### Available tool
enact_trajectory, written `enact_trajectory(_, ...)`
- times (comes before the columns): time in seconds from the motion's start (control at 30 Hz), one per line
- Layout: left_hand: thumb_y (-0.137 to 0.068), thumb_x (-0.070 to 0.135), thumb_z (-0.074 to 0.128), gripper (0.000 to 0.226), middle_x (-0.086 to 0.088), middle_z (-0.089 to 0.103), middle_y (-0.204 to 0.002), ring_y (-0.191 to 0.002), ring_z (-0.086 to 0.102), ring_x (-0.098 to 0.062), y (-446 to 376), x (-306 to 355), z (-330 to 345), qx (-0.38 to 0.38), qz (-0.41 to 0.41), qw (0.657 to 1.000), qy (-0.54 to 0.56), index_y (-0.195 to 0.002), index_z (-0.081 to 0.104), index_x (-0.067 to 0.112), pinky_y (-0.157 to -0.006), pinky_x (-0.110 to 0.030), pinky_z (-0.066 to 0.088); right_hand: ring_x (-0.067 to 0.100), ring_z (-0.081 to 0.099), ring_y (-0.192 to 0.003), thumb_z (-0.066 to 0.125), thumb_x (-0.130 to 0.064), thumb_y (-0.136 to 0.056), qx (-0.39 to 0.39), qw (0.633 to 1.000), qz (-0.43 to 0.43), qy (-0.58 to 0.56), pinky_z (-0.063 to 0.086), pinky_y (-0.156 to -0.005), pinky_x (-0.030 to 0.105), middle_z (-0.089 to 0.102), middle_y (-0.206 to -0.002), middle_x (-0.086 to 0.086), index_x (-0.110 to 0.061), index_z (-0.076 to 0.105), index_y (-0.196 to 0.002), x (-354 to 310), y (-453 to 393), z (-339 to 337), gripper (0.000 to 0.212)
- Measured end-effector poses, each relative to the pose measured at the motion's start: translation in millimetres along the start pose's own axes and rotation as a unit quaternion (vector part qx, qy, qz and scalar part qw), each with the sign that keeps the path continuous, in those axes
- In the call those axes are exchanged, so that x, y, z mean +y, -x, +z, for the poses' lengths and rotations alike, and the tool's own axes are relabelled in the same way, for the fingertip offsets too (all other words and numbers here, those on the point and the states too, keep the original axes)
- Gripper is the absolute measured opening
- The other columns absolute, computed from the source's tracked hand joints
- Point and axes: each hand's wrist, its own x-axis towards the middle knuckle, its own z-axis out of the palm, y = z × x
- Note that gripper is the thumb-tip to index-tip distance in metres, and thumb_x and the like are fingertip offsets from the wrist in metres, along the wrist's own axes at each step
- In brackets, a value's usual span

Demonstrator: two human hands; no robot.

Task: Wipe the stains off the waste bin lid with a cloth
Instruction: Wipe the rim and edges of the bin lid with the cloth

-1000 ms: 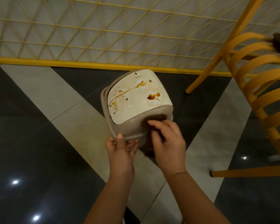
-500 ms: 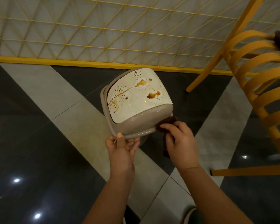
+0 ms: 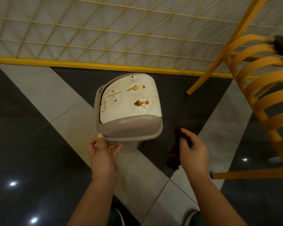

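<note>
Left hand: left hand point(image 3: 103, 154), lower centre of the frame, pinches the near rim of the waste bin point(image 3: 129, 132), thumb on top and fingers underneath.
Right hand: right hand point(image 3: 193, 152), right of centre, fingers curled round a dark brown cloth point(image 3: 174, 154); the cloth hangs down beside the bin, apart from it.
Bin position: centre of the frame, standing on the floor point(image 3: 39, 144) and seemingly tipped toward the camera.
Lid surface: waste bin lid point(image 3: 129, 101) carries a brown streak at its upper left, specks near the far edge and a dark blotch at mid right.
Work done: judged as none visible; all stains point(image 3: 141, 102) remain.
Work left: bring the cloth onto the lid and wipe every mark.
Background: yellow chair point(image 3: 260, 95) at right; yellow lattice panel point(image 3: 104, 30) across the top.
</note>
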Motion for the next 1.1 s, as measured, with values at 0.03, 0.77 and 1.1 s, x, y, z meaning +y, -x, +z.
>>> enact_trajectory(0.03,-0.1,0.037,0.046,0.025,-0.008,0.062,-0.108,-0.096,0.066,-0.021,-0.4,1.2,-1.1,0.011,0.006,1.0,0.002,-0.119,0.047,0.021,-0.084,-0.039,0.056,0.011,0.065,-0.091,0.054,-0.023,-0.095,-0.002,0.998,0.024,-0.059,0.059,-0.075,0.034,0.06,-0.116,-0.008,-0.047,0.058,-0.119,-2.4,0.9,-3.6,0.034)
enact_trajectory(0.77,-0.101,0.017,0.047,0.021,-0.02,0.06,-0.12,-0.093,0.068,-0.021,31.9,-35.4,30.1,-0.036,-0.013,0.999,0.0,-0.121,0.044,0.021,-0.092,-0.037,0.054,-0.015,0.048,-0.089,0.058,-0.018,-0.092,-0.045,0.983,-0.161,0.08,0.036,-0.073,-0.004,0.047,-0.103,-0.013,-0.028,0.061,-0.12,-22.6,29.0,23.3,0.03)
enact_trajectory(1.1,-0.101,0.016,0.047,0.018,-0.016,0.062,-0.118,-0.097,0.068,-0.022,32.2,-34.1,30.2,-0.039,-0.015,0.999,-0.002,-0.118,0.046,0.021,-0.095,-0.039,0.053,-0.007,0.05,-0.092,0.063,-0.005,-0.087,0.006,0.972,-0.229,0.051,0.036,-0.083,-0.001,0.051,-0.103,-0.006,-0.023,0.067,-0.11,-8.2,41.4,20.7,0.03)
